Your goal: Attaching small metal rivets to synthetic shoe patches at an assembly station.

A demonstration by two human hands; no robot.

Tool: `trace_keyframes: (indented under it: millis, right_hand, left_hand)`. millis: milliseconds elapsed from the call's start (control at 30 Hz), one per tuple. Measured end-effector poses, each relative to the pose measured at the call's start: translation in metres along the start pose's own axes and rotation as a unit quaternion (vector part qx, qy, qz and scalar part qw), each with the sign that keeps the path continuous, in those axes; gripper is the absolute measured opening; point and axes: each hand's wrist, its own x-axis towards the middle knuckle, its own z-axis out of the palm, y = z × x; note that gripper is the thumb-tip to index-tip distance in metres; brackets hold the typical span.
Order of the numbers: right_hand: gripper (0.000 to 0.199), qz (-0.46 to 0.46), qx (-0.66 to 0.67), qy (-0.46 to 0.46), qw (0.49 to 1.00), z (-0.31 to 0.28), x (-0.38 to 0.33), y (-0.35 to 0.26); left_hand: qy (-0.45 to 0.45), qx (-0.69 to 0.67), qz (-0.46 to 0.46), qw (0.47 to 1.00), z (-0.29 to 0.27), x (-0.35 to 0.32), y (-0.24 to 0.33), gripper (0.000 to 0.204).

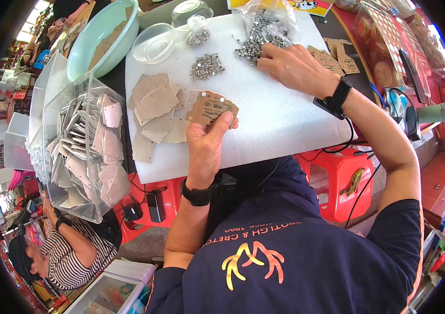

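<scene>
My left hand (206, 142) grips a brown printed cardboard card (211, 107) between thumb and fingers, above the white foam sheet (264, 141). Two small white round pieces sit near the card's upper edge. Farther right, my right hand (297, 69) reaches to a heap of small shiny metal pieces (262, 34) spilling from a clear plastic bag (284, 11). Its thumb and fingertips are pinched together at the heap's near edge; whatever is between them is too small to make out. Left of the held card lie overlapping plain cards (155, 102). A smaller metal pile (206, 67) lies beyond it.
A clear bin (92, 180) full of cards stands at the left, below a pale green basin (77, 48). Clear round tubs (154, 44) sit at the back. More brown cards (346, 60) lie at the right. Another person in a striped shirt (78, 251) sits at lower left.
</scene>
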Motion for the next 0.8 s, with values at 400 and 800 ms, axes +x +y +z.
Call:
trace_keyframes:
  millis: [400, 800]
  right_hand:
    - [0.011, 0.067, 0.148, -0.017, 0.987, -0.004, -0.03, -0.03]
    - [0.011, 0.142, 0.138, -0.033, 0.98, 0.001, -0.026, -0.032]
  left_hand:
    - [0.007, -0.012, 0.001, 1.0, 0.001, 0.0, 0.0, 0.028]
    - [0.033, 0.032, 0.003, 0.999, 0.006, 0.001, 0.003, 0.03]
